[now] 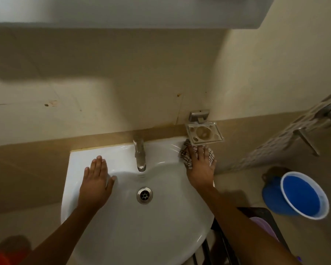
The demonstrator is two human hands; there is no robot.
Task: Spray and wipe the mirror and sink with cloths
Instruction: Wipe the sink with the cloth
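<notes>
Sink-wiping step: right hand [199, 165] presses a checked cloth [187, 156] flat under straight fingers on the sink's [122, 226] back right corner, just below a wall soap dish [203, 133]; left hand [96, 184] rests open, holding nothing, left of the tap [139, 153]. Next likely a sweep toward the tap and bowl. White basin, beige tiled wall, blue bucket [304, 196] on the floor beyond the right fingers.

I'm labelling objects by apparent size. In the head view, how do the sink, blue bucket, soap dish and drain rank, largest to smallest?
1. sink
2. blue bucket, though it sits lower and farther from the camera, so it looks smaller than it is
3. soap dish
4. drain
</notes>
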